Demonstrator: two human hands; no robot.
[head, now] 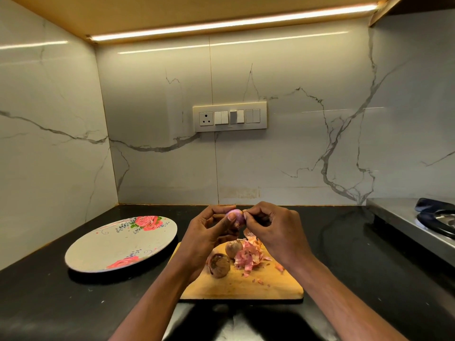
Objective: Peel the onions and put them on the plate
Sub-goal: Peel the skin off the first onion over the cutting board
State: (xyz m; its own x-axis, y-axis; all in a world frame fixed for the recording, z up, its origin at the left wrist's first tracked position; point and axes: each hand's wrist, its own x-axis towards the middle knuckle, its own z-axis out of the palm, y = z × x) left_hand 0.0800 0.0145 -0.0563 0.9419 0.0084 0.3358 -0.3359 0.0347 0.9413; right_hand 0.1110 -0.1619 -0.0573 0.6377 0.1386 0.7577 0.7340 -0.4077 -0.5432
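Lying nearest on the wooden cutting board [246, 286] are two unpeeled onions [219, 265], with a heap of pink onion skins [247, 258] just to their right. Above the board's far end, the left hand [206, 232] is gripping a small peeled purple onion [235, 215], while the right hand [273, 227] is pinching at its top with thumb and fingertips. The flowered plate [103, 249] is sitting on the black counter [49, 291] at the left, holding nothing. A switchboard [229, 116] is sitting on the far marble wall.

White marble-look wall panels [307, 148] with grey veining on back and left sides; switch and socket plate [229, 116] mounted mid-wall. Lit LED strip [234, 22] under wooden cabinet underside [172, 13]. Black glossy countertop [49, 303] below; steel stove [418, 222] at right edge.
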